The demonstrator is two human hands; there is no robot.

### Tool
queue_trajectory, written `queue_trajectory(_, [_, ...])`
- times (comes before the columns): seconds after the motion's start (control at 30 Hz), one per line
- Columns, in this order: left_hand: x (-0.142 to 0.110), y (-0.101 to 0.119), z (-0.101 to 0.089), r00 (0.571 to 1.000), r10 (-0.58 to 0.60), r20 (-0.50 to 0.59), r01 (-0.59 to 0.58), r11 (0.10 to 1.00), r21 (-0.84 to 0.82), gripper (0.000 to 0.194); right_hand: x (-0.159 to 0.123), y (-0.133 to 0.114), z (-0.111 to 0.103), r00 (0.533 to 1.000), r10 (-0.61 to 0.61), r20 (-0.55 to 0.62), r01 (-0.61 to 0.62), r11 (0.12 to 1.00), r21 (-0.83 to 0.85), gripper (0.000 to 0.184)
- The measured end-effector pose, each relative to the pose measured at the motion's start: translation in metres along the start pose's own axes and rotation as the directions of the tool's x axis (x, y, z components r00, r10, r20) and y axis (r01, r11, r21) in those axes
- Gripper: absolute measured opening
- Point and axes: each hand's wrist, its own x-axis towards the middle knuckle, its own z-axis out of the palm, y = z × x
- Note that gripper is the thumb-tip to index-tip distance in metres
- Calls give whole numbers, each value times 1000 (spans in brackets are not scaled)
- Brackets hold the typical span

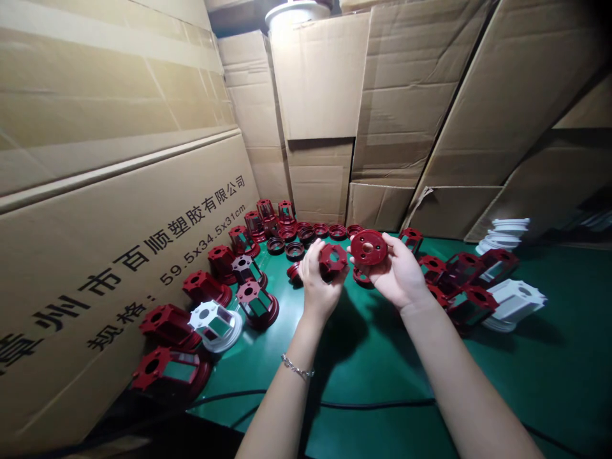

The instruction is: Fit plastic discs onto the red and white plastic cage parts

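Cardboard boxes [119, 210] wall the green table [382, 357], above which the left hand [318, 280] clasps a red cage piece [333, 259] just left of the red disc [368, 247] pinched, face-on, in the right hand [396, 274].

Showing dark red on the round disc [368, 247] in the right hand [396, 275], with a paler pinkish hole at its middle. Showing the same dark red on the cage-shaped piece [333, 260] in the left hand [316, 280]. Gleaming silver on the bracelet [296, 368]. Spreading glossy green across the table [382, 357]. Lying in dark red along both sides as cages [169, 326], with one white cage [216, 325] among them and white pieces [514, 299] at the right. Crossing the green as a black cable [373, 403]. Standing plain brown behind as cardboard boxes [119, 210], carrying black print. Looking possibly white at the top, a dim round lid [297, 11].
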Motion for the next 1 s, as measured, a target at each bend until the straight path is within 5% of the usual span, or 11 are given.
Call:
queue_trajectory(0.17, [-3, 1, -1, 1000, 21, 23, -21, 1000, 16, 59, -1, -3, 0, 998, 67, 8, -68, 997, 29, 29])
queue_trajectory(0.47, [-5, 7, -4, 982, -135, 133, 149, 984, -101, 71, -2, -5, 0, 999, 41, -6, -41, 999, -3, 32])
queue_trajectory(0.6, [-3, 16, -7, 922, -196, 332, 279, 935, -221, 77, 1, -3, -6, 996, -87, 31, 88, 996, -30, 27])
queue_trajectory(0.73, [0, 26, -9, 846, -207, 491, 366, 895, -254, 57, 1, -2, -15, 958, -199, 206, 228, 965, -127, 35])
queue_trajectory(0.93, [5, 27, -13, 846, -105, 523, 321, 883, -342, 45, -5, -1, -18, 916, -224, 334, 306, 927, -218, 46])
queue_trajectory(1.0, [5, 24, -14, 789, -111, 604, 407, 831, -379, 48, -6, 1, -17, 908, -215, 359, 308, 924, -226, 44])
